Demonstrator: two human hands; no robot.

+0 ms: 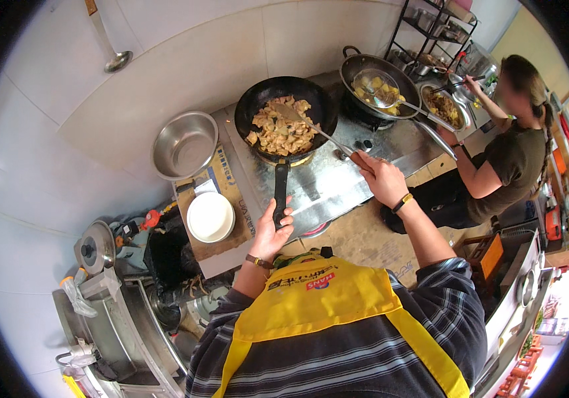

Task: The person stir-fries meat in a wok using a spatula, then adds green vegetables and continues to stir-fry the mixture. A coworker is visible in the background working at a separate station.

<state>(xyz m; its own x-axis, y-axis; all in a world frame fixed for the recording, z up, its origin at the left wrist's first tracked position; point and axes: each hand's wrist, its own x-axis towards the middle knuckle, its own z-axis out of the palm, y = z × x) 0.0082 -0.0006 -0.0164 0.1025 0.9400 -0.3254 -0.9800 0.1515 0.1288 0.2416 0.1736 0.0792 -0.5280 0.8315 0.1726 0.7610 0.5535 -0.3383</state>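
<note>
A black wok (pixel 248 107) sits on the left burner, with a heap of browned sliced meat (pixel 284 130) in it. My left hand (pixel 270 230) grips its black handle (pixel 281 186), which points toward me. In my right hand (pixel 385 180) is the wooden grip of a metal wok spatula (pixel 326 137). The spatula's blade lies on the meat at the upper middle of the wok, partly among the pieces. A stainless steel basin (pixel 187 147) and a white bowl (pixel 210 217) stand to the left of the wok.
A second wok (pixel 374 62) on the right holds a wire skimmer (pixel 376 88) over yellow pieces; its long handle (pixel 436 137) juts toward me. A co-worker (pixel 513 154) at the right works over a bowl of food (pixel 441 107). A metal sink (pixel 110 328) lies at lower left.
</note>
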